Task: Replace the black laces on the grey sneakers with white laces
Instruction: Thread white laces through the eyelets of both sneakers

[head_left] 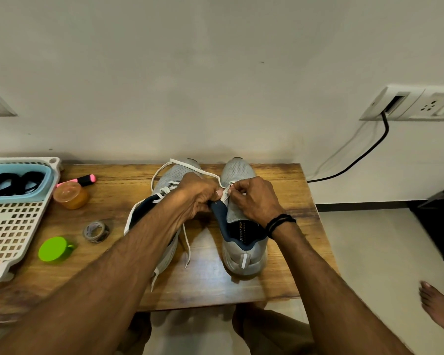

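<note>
Two grey sneakers stand side by side on the wooden table (205,283), toes toward the wall. The left sneaker (164,185) carries white lacing, with loose ends trailing down beside it. A white lace (190,168) loops from the left shoe's toe across to the right sneaker (244,257). My left hand (196,194) and my right hand (254,198) meet over the right sneaker's eyelets, both pinching the white lace at its dark blue tongue. The eyelets themselves are hidden by my fingers. Black laces (10,184) lie coiled in a light blue tub at the far left.
A white perforated basket (8,231) holds the blue tub (46,185) at the table's left end. Near it are an orange jar (71,196), a pink highlighter (83,180), a tape roll (96,230) and a green cap (54,249). A black cable (364,155) hangs from a wall socket at right.
</note>
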Demonstrator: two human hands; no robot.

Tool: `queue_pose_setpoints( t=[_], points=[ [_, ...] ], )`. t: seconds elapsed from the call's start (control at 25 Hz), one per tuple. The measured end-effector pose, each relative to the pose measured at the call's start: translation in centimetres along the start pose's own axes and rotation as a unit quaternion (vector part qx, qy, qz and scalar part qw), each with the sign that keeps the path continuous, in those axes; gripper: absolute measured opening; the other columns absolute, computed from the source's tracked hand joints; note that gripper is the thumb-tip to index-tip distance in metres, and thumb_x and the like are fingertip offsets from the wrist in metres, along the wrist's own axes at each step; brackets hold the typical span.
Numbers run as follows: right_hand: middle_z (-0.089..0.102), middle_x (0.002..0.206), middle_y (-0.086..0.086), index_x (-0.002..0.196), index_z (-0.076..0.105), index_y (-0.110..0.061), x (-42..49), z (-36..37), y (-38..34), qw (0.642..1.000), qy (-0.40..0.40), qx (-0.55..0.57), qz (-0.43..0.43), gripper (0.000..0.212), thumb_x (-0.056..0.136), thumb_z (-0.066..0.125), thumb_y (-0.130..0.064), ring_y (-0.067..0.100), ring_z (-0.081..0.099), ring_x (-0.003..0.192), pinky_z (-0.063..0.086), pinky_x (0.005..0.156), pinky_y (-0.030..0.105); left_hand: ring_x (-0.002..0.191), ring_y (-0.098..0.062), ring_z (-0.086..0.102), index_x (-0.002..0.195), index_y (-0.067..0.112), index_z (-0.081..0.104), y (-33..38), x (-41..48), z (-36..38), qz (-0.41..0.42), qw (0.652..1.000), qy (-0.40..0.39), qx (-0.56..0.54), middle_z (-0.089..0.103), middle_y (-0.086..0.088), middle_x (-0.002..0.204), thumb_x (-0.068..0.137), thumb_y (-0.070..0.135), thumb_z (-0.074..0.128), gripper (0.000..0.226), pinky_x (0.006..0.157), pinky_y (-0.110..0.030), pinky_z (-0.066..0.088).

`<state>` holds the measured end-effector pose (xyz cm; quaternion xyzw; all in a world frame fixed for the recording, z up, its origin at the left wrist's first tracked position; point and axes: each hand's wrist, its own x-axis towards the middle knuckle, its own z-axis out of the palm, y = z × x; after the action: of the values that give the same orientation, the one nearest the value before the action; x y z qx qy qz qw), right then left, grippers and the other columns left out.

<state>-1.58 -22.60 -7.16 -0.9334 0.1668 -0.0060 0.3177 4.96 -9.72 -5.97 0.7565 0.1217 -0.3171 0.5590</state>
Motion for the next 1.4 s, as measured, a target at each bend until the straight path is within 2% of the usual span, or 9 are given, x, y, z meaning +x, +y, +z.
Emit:
queue_pose_setpoints(
  t=[0.12, 0.24, 0.44, 0.6, 0.72, 0.92, 1.04, 1.24, 1.4],
  points=[
    [0.076, 0.090, 0.007, 0.091, 0.079, -0.016, -0.1, 0.0, -0.2, 1.000, 0.004, -0.020, -0.003, 0.022, 0.091, 0.059, -0.025, 0.020, 0.067, 0.084, 0.051, 0.072, 0.029, 0.085, -0.024, 0.070, 0.089, 0.000, 0.076, -0.1, 0.2, 0.3, 0.009, 0.999, 0.035, 0.014, 0.074, -0.015, 0.097, 0.079, -0.011, 0.074, 0.015, 0.078, -0.044, 0.061],
    [0.075, 0.087, 0.007, 0.090, 0.079, -0.016, -0.2, 0.1, -0.6, 0.999, 0.015, -0.033, -0.012, 0.023, 0.092, 0.058, -0.026, 0.021, 0.067, 0.081, 0.052, 0.070, 0.030, 0.076, -0.021, 0.072, 0.084, 0.002, 0.076, -0.3, 0.4, 0.6, 0.025, 0.994, 0.093, 0.044, 0.076, -0.012, 0.085, 0.070, 0.000, 0.081, 0.015, 0.071, -0.046, 0.063],
    [0.070, 0.077, 0.014, 0.083, 0.076, -0.008, -0.6, 0.0, -0.9, 0.997, 0.013, -0.068, -0.035, 0.028, 0.094, 0.055, -0.022, 0.025, 0.060, 0.070, 0.043, 0.059, 0.031, 0.072, -0.020, 0.070, 0.083, 0.003, 0.074, -1.2, -0.2, 1.1, 0.063, 0.988, 0.113, 0.085, 0.074, -0.009, 0.081, 0.076, 0.014, 0.075, 0.013, 0.051, -0.025, 0.049],
    [0.073, 0.083, 0.011, 0.086, 0.078, -0.012, -0.6, 0.7, -0.7, 1.000, 0.001, -0.023, -0.021, 0.022, 0.091, 0.058, -0.022, 0.024, 0.064, 0.077, 0.045, 0.062, 0.029, 0.066, -0.017, 0.062, 0.083, 0.000, 0.075, -1.3, -0.5, 0.8, 0.077, 0.989, 0.078, 0.096, 0.074, -0.013, 0.080, 0.073, 0.009, 0.073, 0.014, 0.058, -0.027, 0.050],
    [0.076, 0.094, 0.001, 0.093, 0.078, -0.020, -0.2, -0.1, -0.2, 0.999, -0.030, 0.031, 0.009, 0.016, 0.089, 0.063, -0.023, 0.015, 0.067, 0.090, 0.046, 0.073, 0.022, 0.074, -0.019, 0.065, 0.085, 0.001, 0.077, -1.2, -1.1, 0.4, 0.073, 0.993, 0.014, 0.089, 0.076, -0.011, 0.086, 0.065, -0.001, 0.074, 0.021, 0.074, -0.042, 0.060],
    [0.076, 0.098, -0.007, 0.096, 0.078, -0.022, -0.1, -0.8, 0.2, 0.999, -0.031, 0.032, -0.004, 0.013, 0.087, 0.067, -0.022, 0.009, 0.067, 0.095, 0.048, 0.087, 0.024, 0.081, -0.023, 0.070, 0.084, 0.008, 0.077, -1.6, -1.1, 0.9, 0.074, 0.992, 0.077, 0.073, 0.076, -0.011, 0.084, 0.068, 0.004, 0.075, 0.016, 0.073, -0.040, 0.059],
    [0.075, 0.094, -0.008, 0.091, 0.076, -0.022, 0.1, -0.3, 0.3, 0.999, -0.011, 0.051, 0.017, 0.008, 0.086, 0.071, -0.023, 0.007, 0.067, 0.091, 0.048, 0.084, 0.020, 0.080, -0.026, 0.070, 0.078, 0.011, 0.076, -1.8, -1.3, 1.3, 0.080, 0.987, 0.100, 0.098, 0.073, -0.009, 0.077, 0.077, 0.014, 0.067, 0.010, 0.074, -0.042, 0.059],
    [0.071, 0.082, -0.009, 0.082, 0.074, -0.024, 0.1, 0.1, 0.5, 0.996, 0.013, 0.077, 0.042, 0.005, 0.085, 0.071, -0.024, 0.006, 0.064, 0.082, 0.047, 0.072, 0.020, 0.079, -0.026, 0.070, 0.078, 0.014, 0.074, -1.8, -0.9, 1.4, 0.091, 0.984, 0.100, 0.117, 0.073, -0.005, 0.078, 0.079, 0.029, 0.054, 0.026, 0.075, -0.045, 0.062],
    [0.075, 0.091, -0.003, 0.089, 0.078, -0.018, 0.1, 0.2, 0.6, 0.998, 0.000, 0.063, 0.023, 0.012, 0.089, 0.067, -0.022, 0.010, 0.066, 0.087, 0.046, 0.073, 0.021, 0.083, -0.021, 0.069, 0.085, 0.014, 0.076, -1.9, -0.7, 1.2, 0.068, 0.989, 0.102, 0.084, 0.074, -0.005, 0.084, 0.079, 0.019, 0.064, 0.014, 0.078, -0.040, 0.061]
  ],
)
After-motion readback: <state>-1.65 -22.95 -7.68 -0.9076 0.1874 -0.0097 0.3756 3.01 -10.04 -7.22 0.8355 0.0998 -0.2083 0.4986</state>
